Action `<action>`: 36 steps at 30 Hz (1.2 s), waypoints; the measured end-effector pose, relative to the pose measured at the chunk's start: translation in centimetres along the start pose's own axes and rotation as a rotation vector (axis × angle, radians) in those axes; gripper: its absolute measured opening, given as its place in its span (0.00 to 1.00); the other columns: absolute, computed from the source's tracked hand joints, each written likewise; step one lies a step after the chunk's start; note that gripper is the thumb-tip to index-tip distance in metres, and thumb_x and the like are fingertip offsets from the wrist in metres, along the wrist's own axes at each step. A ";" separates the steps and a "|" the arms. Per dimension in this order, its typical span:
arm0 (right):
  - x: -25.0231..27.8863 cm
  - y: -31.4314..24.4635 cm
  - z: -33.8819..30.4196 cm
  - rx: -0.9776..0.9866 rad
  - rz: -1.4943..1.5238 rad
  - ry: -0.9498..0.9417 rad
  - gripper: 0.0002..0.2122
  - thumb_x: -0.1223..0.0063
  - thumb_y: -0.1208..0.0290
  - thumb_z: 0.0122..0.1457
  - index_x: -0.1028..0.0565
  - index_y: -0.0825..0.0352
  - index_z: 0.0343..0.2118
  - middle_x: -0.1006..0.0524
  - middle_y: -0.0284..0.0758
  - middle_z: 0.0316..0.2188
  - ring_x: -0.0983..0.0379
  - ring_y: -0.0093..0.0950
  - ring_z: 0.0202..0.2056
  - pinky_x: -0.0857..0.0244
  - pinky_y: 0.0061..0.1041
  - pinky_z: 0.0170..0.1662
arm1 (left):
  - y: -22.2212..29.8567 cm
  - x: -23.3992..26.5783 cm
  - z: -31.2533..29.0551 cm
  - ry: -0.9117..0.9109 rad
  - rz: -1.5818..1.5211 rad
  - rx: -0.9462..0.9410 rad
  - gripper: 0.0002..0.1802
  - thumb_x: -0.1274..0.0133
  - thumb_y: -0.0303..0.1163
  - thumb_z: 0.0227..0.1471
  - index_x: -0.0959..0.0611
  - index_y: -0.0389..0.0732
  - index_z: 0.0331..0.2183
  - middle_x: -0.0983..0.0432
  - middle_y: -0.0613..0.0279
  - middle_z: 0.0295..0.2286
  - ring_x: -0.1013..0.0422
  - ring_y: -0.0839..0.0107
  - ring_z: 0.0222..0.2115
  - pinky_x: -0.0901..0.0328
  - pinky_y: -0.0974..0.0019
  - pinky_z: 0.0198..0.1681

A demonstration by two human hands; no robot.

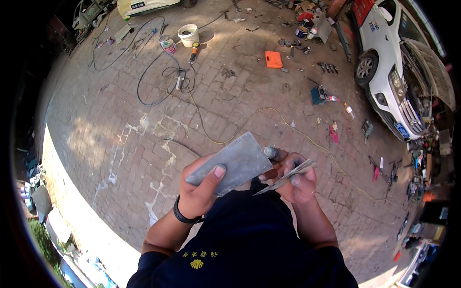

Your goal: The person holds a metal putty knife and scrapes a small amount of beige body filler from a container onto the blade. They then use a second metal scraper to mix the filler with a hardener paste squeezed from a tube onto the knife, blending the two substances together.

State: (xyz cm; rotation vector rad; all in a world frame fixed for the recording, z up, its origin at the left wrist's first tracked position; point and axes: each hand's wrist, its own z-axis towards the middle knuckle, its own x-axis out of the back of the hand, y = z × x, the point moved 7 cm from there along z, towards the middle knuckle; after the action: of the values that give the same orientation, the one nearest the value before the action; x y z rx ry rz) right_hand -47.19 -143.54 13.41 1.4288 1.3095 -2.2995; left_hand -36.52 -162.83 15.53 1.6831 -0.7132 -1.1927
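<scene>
In front of my body, my left hand [196,192] grips a flat grey rectangular plate [235,162], its thumb laid across the upper face. The plate has a dull, smudged surface; its exact kind does not show. My right hand [302,186] pinches a thin, flat grey piece [288,176], tilted and seen nearly edge-on. Grey smears cover the fingers of my right hand. The plate's far right corner is close to those fingers; whether they touch cannot be told.
On the brick floor lie a yellow cable [269,109] and a dark hose [139,86]. Beyond are a white bucket [188,39], a paint can [169,46], a power tool [194,52] and an orange case [273,60]. At right stands a white car [390,91] with scattered tools nearby.
</scene>
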 end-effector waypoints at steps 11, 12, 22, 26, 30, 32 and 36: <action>-0.1 -0.4 0.0 0.015 -0.098 0.037 0.13 0.39 0.71 0.60 0.27 0.73 0.42 0.36 0.62 0.63 0.31 0.53 0.61 0.31 0.50 0.61 | -0.5 -0.2 0.1 0.045 -0.053 0.001 0.21 0.41 0.33 0.61 0.22 0.26 0.49 0.20 0.50 0.39 0.22 0.62 0.40 0.25 0.56 0.45; 0.0 -0.3 0.0 0.012 -0.094 0.039 0.13 0.39 0.71 0.60 0.27 0.73 0.43 0.36 0.62 0.63 0.31 0.53 0.61 0.32 0.50 0.61 | -0.6 -0.1 0.1 0.052 -0.050 -0.006 0.21 0.41 0.33 0.61 0.22 0.26 0.49 0.20 0.50 0.39 0.22 0.62 0.40 0.25 0.56 0.44; -0.1 -0.4 0.3 -0.004 -0.133 0.063 0.13 0.40 0.71 0.60 0.28 0.73 0.42 0.36 0.62 0.63 0.31 0.52 0.61 0.33 0.51 0.62 | -0.8 -0.6 0.2 0.093 -0.156 0.035 0.22 0.41 0.31 0.61 0.23 0.28 0.51 0.20 0.50 0.42 0.22 0.62 0.43 0.27 0.57 0.49; 0.1 -0.3 0.2 0.008 -0.119 0.059 0.13 0.39 0.71 0.60 0.28 0.72 0.41 0.37 0.61 0.63 0.31 0.53 0.61 0.34 0.54 0.62 | -0.9 -1.0 0.3 0.085 -0.229 0.056 0.21 0.42 0.31 0.61 0.23 0.28 0.52 0.20 0.49 0.44 0.22 0.61 0.44 0.28 0.57 0.50; -0.3 -0.3 0.4 0.027 -0.099 -0.006 0.13 0.42 0.72 0.61 0.28 0.73 0.44 0.39 0.61 0.65 0.33 0.53 0.62 0.38 0.55 0.64 | -1.1 -1.5 0.3 0.088 -0.302 0.085 0.21 0.44 0.30 0.62 0.23 0.28 0.53 0.20 0.48 0.44 0.22 0.60 0.44 0.28 0.57 0.51; -0.4 -0.3 0.4 0.044 -0.106 -0.046 0.13 0.43 0.73 0.62 0.28 0.74 0.46 0.40 0.61 0.66 0.34 0.53 0.63 0.41 0.55 0.65 | -1.1 -1.6 0.4 0.077 -0.309 0.073 0.20 0.46 0.30 0.64 0.24 0.27 0.53 0.20 0.48 0.45 0.22 0.59 0.45 0.27 0.56 0.51; -0.5 -0.3 0.4 0.057 -0.182 -0.062 0.12 0.44 0.74 0.62 0.29 0.74 0.45 0.40 0.61 0.66 0.35 0.54 0.63 0.42 0.57 0.65 | -1.0 -2.0 0.4 0.079 -0.340 0.079 0.19 0.48 0.29 0.65 0.24 0.26 0.53 0.20 0.48 0.45 0.22 0.60 0.46 0.27 0.57 0.52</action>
State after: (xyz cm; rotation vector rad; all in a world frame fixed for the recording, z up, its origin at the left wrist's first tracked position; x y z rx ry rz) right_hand -47.32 -143.78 14.10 1.2912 1.4212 -2.4932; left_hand -37.63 -160.89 15.40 1.9613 -0.4402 -1.3345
